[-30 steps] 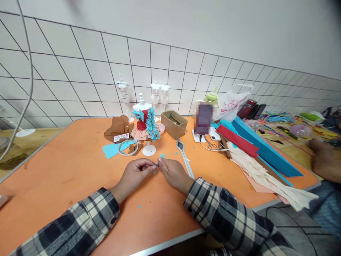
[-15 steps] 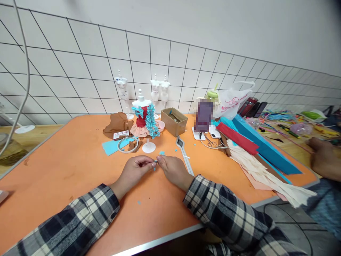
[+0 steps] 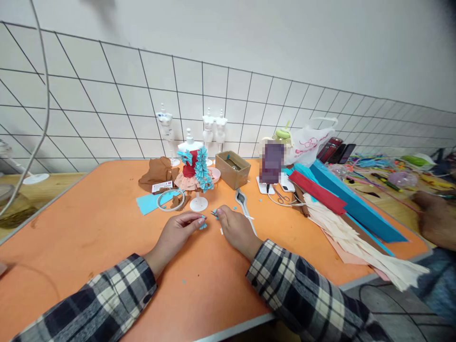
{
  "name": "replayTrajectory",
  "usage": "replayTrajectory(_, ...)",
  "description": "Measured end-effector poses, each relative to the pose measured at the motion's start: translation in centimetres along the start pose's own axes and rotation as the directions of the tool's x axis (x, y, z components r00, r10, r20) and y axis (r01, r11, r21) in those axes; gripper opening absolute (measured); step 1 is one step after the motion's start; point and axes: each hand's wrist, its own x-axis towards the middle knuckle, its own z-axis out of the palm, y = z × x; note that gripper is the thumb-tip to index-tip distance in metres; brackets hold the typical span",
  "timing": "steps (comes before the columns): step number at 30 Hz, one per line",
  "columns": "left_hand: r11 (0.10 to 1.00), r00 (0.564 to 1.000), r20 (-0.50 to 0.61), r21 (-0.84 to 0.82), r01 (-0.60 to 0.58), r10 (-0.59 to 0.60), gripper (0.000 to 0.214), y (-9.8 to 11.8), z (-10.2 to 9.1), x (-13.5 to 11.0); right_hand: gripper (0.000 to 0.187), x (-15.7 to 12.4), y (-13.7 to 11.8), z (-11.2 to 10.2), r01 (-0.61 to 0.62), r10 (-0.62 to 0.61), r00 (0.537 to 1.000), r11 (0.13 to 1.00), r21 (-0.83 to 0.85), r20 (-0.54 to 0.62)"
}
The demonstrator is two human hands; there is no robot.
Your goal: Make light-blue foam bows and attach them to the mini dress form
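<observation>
My left hand [image 3: 176,232] rests on the orange table [image 3: 89,223] and pinches a small blue paper piece [image 3: 203,222] at its fingertips. My right hand [image 3: 233,227] lies close beside it, fingers curled, with its fingertips on another tiny blue scrap [image 3: 214,213]; I cannot tell whether it grips that scrap. A small gap separates the two hands. Just beyond them stands a white mini mannequin [image 3: 194,166] dressed in red, peach and blue paper ruffles.
Near the mannequin lie a tape ring [image 3: 171,199], blue paper [image 3: 149,202], brown crepe [image 3: 158,170] and a cardboard box [image 3: 232,168]. A white strip tool [image 3: 245,209], scissors [image 3: 281,194] and crepe paper rolls [image 3: 342,199] lie right. Another person's hand [image 3: 432,216] is at far right.
My hands were joined on one blue piece; now they have parted slightly and shifted a little farther from me, each at its own blue scrap.
</observation>
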Motion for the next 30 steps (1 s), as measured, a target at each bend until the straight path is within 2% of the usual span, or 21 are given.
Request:
replayTrajectory(4, 0.994, 0.999, -0.018, -0.103, 0.035, -0.037, 0.030, -0.3, -0.3, 0.2, 0.024, 0.0, 0.3, 0.2, -0.017, 0.027, 0.997, 0.991, -0.132, 0.076)
replayTrajectory(7, 0.990, 0.999, 0.005, -0.134, 0.047, -0.047, 0.031, -0.5, -0.4, 0.3, 0.017, -0.1, 0.4, 0.8, 0.051, -0.042, 0.997, 0.989, -0.141, 0.070)
replayTrajectory(10, 0.991, 0.998, 0.029, -0.127, 0.051, -0.048, 0.031, -0.5, -0.4, 0.3, 0.009, -0.1, 0.4, 1.0, 0.126, -0.129, 0.991, 0.989, -0.076, -0.044)
replayTrajectory(13, 0.993, 0.998, 0.050, -0.104, 0.050, -0.045, 0.030, -0.5, -0.3, 0.3, 0.018, 0.0, 0.0, 0.8, 0.176, -0.149, 0.968, 0.976, 0.125, -0.203)
replayTrajectory(15, 0.997, 0.993, 0.112, -0.069, 0.035, -0.027, 0.029, -0.4, -0.1, 0.2, 0.015, 0.0, -0.2, 0.6, 0.221, -0.162, 0.954, 0.949, 0.224, -0.252)
replayTrajectory(19, 1.000, 0.980, 0.200, 0.009, 0.004, -0.006, 0.029, -0.2, 0.2, 0.1, 0.005, 0.0, -0.5, 0.5, 0.251, -0.194, 0.952, 0.937, 0.241, -0.237)
replayTrajectory(25, 1.000, 0.977, 0.215, 0.018, 0.000, -0.004, 0.030, -0.4, 0.3, 0.1, 0.004, 0.1, -0.4, 0.3, 0.263, -0.212, 0.948, 0.941, 0.214, -0.236)
replayTrajectory(30, 0.999, 0.984, 0.180, 0.052, -0.004, -0.005, 0.030, -0.5, 0.3, 0.0, 0.003, 0.1, -0.4, 0.4, 0.224, -0.172, 0.964, 0.938, 0.264, -0.205)
